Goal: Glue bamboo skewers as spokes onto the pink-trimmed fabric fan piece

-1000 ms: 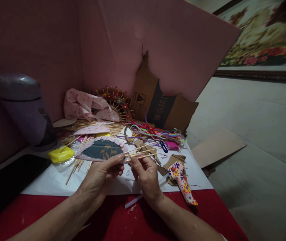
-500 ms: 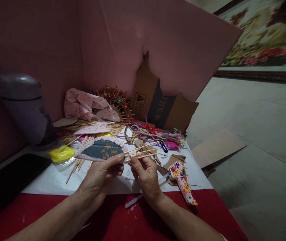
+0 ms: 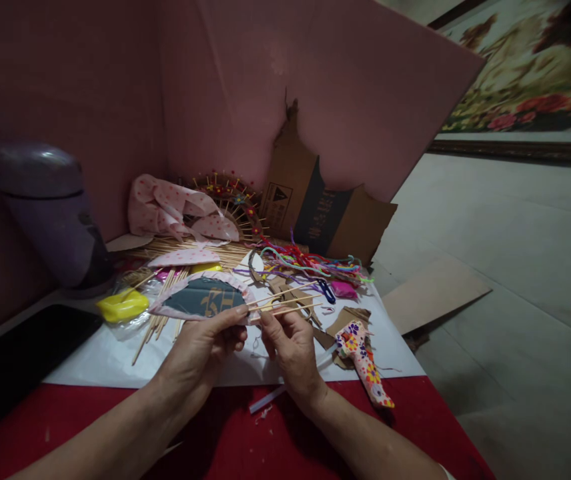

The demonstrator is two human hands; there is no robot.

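A leaf-shaped cardboard piece [image 3: 203, 298], dark in the middle and edged with pink cloth, is raised over the white sheet. My left hand [image 3: 210, 340] pinches its right end between thumb and fingers. Thin wooden sticks [image 3: 293, 299] stick out from that end toward the right, spread slightly apart. My right hand [image 3: 290, 340] is closed on the lowest stick near where it meets the cardboard. The fingertips of both hands are close together, and the inner fingers are partly hidden.
Bamboo sticks, yellow packets [image 3: 123, 307], and coloured fuzzy stems [image 3: 310, 261] lie behind my hands. A flowered cloth-covered piece [image 3: 365, 363] is at right, a purple bottle [image 3: 53, 213] and black flat object [image 3: 30, 360] at left. Torn cardboard [image 3: 325, 207] leans at the back.
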